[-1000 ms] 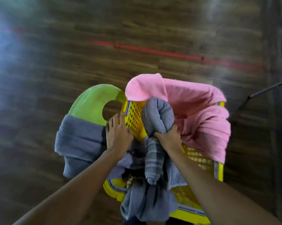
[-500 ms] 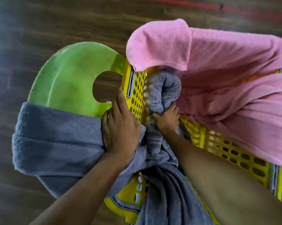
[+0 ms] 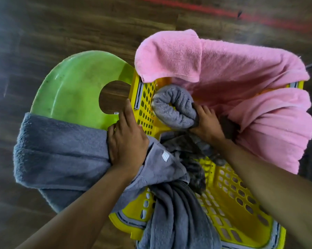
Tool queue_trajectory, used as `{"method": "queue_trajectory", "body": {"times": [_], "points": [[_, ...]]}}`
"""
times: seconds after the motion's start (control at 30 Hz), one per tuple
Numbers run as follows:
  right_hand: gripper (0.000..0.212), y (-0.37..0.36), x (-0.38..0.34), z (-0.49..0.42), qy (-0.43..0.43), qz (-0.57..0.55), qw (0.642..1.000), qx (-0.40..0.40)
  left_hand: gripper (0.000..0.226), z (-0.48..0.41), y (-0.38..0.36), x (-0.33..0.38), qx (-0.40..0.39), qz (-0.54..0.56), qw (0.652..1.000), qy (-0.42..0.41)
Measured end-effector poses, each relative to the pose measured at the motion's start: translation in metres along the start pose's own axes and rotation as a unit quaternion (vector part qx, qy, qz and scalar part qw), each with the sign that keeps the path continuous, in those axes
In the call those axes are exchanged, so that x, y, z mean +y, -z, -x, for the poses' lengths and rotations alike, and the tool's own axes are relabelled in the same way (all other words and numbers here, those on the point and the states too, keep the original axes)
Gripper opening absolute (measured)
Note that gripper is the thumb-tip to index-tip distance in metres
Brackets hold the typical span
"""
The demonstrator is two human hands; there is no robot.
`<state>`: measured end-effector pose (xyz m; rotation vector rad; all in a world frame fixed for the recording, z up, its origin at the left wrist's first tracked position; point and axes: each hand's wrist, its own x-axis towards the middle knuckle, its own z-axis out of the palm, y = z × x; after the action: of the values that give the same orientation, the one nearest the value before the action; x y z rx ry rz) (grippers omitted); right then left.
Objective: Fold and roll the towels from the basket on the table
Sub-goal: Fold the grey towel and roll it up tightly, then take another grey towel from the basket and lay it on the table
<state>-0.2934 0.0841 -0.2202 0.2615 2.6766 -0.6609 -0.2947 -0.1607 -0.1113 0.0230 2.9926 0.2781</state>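
At the near edge, one yellow basket (image 3: pixel 232 203) with perforated walls fills the lower right, and a hanging towel (image 3: pixel 178 218), grey, spills over its near rim. Two bare forearms reach in from below. The left hand (image 3: pixel 126 141) lies flat, fingers straight, pressing on a spread towel (image 3: pixel 61 151), also grey, which drapes from the basket's left rim out over a green plastic panel (image 3: pixel 74 90); whether the spread and hanging cloth are one towel or two cannot be told. A darker patterned cloth lies bunched between the arms inside the basket. Just beyond, the right hand (image 3: pixel 208 124) has its fingers curled round the end of one roll (image 3: pixel 175 108), a grey towel wound tight and touching the basket's left wall. The panel has one round hole, showing wood through it. Farther back, pink towel (image 3: pixel 250 87) covers the far and right rims in thick folds; one piece or two is unclear. Behind everything lie dark wooden boards (image 3: pixel 79 24) crossed by one red line (image 3: pixel 214 10).
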Motion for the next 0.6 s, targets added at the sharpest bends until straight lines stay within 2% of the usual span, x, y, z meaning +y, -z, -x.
{"method": "queue_trajectory", "body": {"times": [0.1,0.2,0.33,0.4,0.47,0.53,0.6], "points": [[0.087,-0.012,0.009,-0.013,-0.029,-0.023,0.998,-0.057,0.074,0.001,-0.003,-0.001,-0.002,-0.004,1.000,0.000],[0.081,-0.038,0.012,-0.015,-0.030,-0.036,0.997,-0.054,0.074,0.002,-0.004,-0.002,0.000,-0.009,1.000,0.000],[0.096,-0.047,0.015,-0.011,-0.027,0.071,0.996,-0.049,0.073,0.004,-0.003,-0.001,0.008,-0.010,1.000,0.000],[0.089,-0.043,0.012,-0.008,-0.040,0.117,0.991,-0.054,0.073,0.005,-0.002,0.000,0.010,-0.005,1.000,0.001],[0.084,-0.039,0.011,0.002,-0.048,0.163,0.985,-0.022,0.073,0.008,0.000,0.000,0.010,0.001,1.000,0.003],[0.090,-0.029,0.005,0.019,-0.059,0.146,0.987,-0.028,0.072,0.010,0.004,0.000,0.009,0.004,1.000,-0.005],[0.090,-0.011,-0.011,0.043,-0.090,0.062,0.992,-0.067,0.074,0.009,0.009,-0.001,0.003,-0.004,1.000,-0.011]]}}
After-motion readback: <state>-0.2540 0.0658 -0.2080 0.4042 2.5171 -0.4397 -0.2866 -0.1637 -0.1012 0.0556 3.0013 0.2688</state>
